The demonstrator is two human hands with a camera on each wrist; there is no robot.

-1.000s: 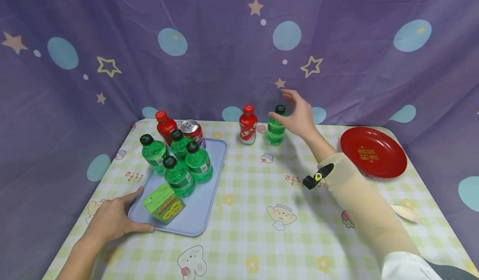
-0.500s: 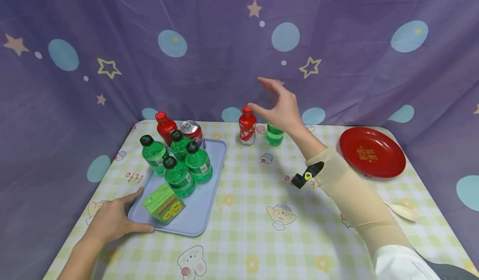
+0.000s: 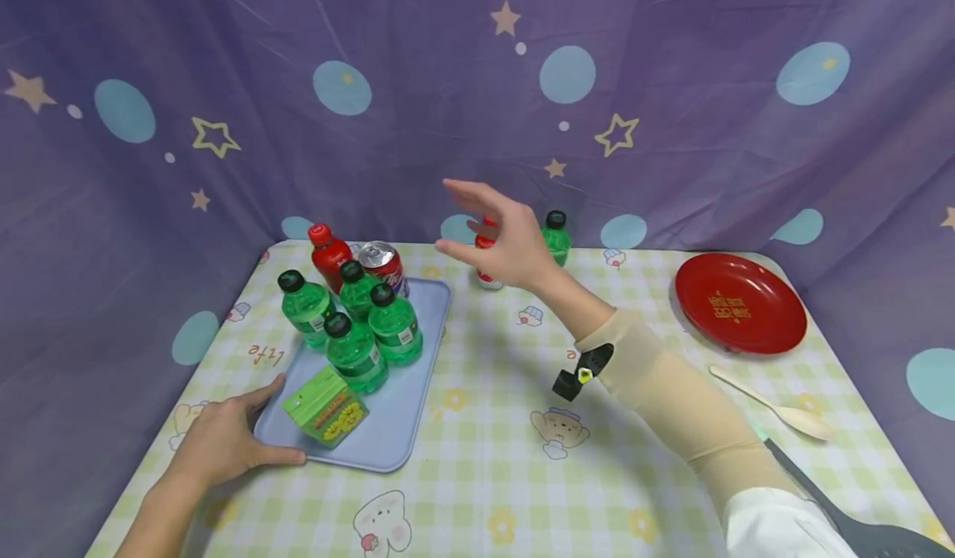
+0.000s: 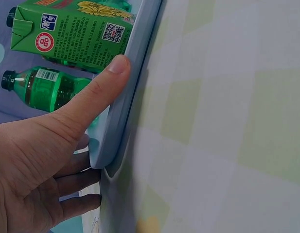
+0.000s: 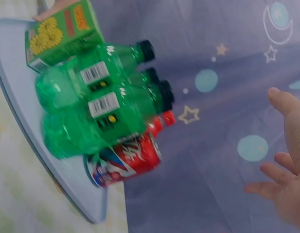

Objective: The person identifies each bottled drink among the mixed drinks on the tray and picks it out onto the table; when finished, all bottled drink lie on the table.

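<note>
My left hand (image 3: 220, 442) rests at the near left corner of a light blue tray (image 3: 395, 442). Its straight thumb lies along the near rim, the other fingers along the left side. On the tray stand several green soda bottles (image 3: 356, 359) with black caps, a green drink carton (image 3: 326, 409) and a red soda can (image 3: 382, 266). A red-capped red bottle (image 3: 329, 253) is behind them. My right hand (image 3: 515, 247) hovers with parted fingers and holds nothing. It partly hides another red bottle (image 3: 488, 279); a green bottle (image 3: 556, 239) stands behind its wrist.
A red plate (image 3: 776, 317) lies at the back right. Nearer are a wooden spoon (image 3: 802, 422) and a dark-handled utensil (image 3: 828, 504), partly under the right forearm. A purple curtain (image 3: 448, 160) hangs behind the checked tablecloth (image 3: 477, 492).
My right hand has moved left from the green bottle, past the lone red bottle, toward the tray, its fingers still parted. The left hand and the tray have stayed in place.
</note>
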